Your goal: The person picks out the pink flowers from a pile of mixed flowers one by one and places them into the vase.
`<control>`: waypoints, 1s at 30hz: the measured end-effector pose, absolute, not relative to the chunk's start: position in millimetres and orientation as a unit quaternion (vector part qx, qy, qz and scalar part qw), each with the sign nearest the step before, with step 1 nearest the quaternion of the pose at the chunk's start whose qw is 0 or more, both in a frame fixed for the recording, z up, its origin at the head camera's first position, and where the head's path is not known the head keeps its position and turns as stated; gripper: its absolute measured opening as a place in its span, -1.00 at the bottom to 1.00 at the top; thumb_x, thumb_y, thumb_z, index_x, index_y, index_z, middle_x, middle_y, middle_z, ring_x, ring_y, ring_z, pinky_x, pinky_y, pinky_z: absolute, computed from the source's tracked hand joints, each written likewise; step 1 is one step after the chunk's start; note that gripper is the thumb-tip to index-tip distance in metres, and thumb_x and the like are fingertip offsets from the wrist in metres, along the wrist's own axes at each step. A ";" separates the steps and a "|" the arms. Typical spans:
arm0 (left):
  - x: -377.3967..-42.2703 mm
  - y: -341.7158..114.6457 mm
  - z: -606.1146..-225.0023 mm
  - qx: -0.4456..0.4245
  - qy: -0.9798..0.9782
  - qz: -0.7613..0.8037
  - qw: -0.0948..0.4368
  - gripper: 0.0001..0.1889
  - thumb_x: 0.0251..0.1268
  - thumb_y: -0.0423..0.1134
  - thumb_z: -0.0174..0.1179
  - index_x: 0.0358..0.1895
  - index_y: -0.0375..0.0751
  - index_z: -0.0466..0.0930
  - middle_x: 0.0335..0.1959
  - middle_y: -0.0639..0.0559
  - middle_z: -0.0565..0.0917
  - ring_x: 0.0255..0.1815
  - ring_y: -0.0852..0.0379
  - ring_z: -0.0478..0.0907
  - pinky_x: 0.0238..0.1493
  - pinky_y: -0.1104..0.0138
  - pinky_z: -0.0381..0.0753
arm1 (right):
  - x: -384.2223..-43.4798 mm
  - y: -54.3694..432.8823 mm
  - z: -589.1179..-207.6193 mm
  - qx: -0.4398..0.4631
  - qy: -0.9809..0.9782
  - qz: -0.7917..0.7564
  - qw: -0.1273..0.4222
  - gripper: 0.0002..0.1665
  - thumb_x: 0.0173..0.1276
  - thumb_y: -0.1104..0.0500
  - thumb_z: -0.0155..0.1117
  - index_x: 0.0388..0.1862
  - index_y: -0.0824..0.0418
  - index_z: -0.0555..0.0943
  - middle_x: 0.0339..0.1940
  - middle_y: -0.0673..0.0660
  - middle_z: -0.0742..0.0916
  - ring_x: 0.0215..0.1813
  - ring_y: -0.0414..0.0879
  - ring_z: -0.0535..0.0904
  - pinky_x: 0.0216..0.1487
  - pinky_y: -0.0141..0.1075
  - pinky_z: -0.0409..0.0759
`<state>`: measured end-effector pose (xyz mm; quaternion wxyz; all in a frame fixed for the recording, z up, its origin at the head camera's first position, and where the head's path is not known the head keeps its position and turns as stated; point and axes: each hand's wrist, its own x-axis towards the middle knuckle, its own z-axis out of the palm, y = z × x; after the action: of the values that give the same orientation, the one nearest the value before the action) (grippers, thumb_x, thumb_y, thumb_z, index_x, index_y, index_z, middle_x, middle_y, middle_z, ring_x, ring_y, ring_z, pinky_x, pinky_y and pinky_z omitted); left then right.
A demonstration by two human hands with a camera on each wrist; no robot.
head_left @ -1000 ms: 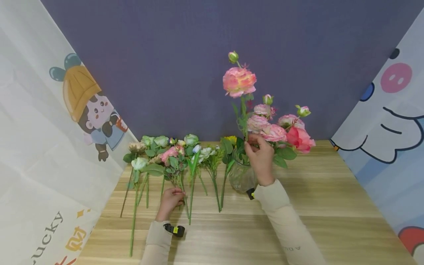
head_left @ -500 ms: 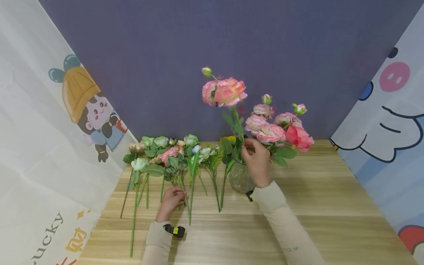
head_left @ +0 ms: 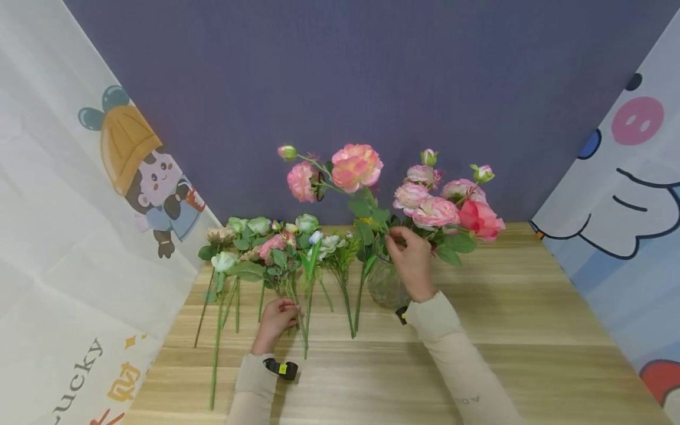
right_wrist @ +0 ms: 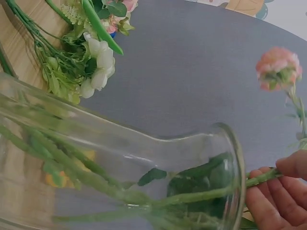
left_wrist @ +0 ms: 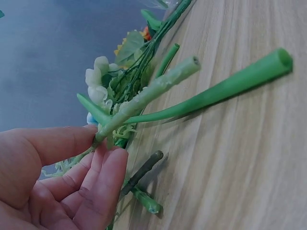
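My right hand (head_left: 413, 262) pinches the green stem of a pink artificial flower (head_left: 357, 167) right at the mouth of the glass vase (head_left: 385, 288). That flower leans left, with a smaller bloom and a bud on side branches. In the right wrist view the pinched stem (right_wrist: 265, 177) runs through the rim into the vase, among other stems. Pink blooms (head_left: 434, 211) and a coral one (head_left: 480, 221) spread from the vase to the right. My left hand (head_left: 275, 326) pinches a pale green stem (left_wrist: 156, 91) between thumb and fingers, below the small pink flowers (head_left: 272, 247) in the row.
Several artificial flowers lie side by side on the wooden table (head_left: 340, 389), left of the vase. Among them are a pale green rose (head_left: 224, 262), white flowers (head_left: 330, 244) and a white-tipped bud (head_left: 315, 238). A dark wall (head_left: 239, 118) stands behind, with printed cloths at both sides.
The pink flower in my right hand has tipped left and come lower, its side bloom and bud swinging out leftward. My right hand has shifted slightly down; the left hand stays nearly still.
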<state>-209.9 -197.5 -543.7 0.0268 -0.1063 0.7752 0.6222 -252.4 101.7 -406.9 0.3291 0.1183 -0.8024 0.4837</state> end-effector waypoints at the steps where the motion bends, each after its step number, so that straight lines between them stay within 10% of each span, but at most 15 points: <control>1: -210.1 -197.4 -543.5 -0.105 0.775 0.622 0.026 -0.75 0.25 -0.44 0.17 -0.07 -0.57 0.49 -0.25 -0.23 0.64 -0.29 0.04 0.62 -0.33 0.27 0.66 | -252.3 102.3 -407.3 0.118 -0.805 0.482 0.326 -0.90 0.21 0.39 0.28 -0.29 0.42 0.65 -0.37 0.29 0.73 -0.36 0.06 0.70 -0.32 -0.21 0.68; 30: -211.9 -195.1 -545.9 -0.092 0.774 0.626 -0.001 -0.75 0.25 -0.43 0.17 -0.08 -0.57 0.48 -0.36 -0.15 0.60 -0.50 0.19 0.52 -0.48 0.42 0.59 | -250.4 108.1 -411.2 0.111 -0.880 0.401 0.227 -0.89 0.20 0.33 0.33 -0.27 0.30 0.65 -0.37 0.19 0.73 -0.35 0.01 0.64 -0.35 -0.13 0.61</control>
<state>-211.9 -195.1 -545.9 -0.0015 -0.0916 0.7742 0.6263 -250.4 108.1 -411.2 0.2274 0.1112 -0.8805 0.4009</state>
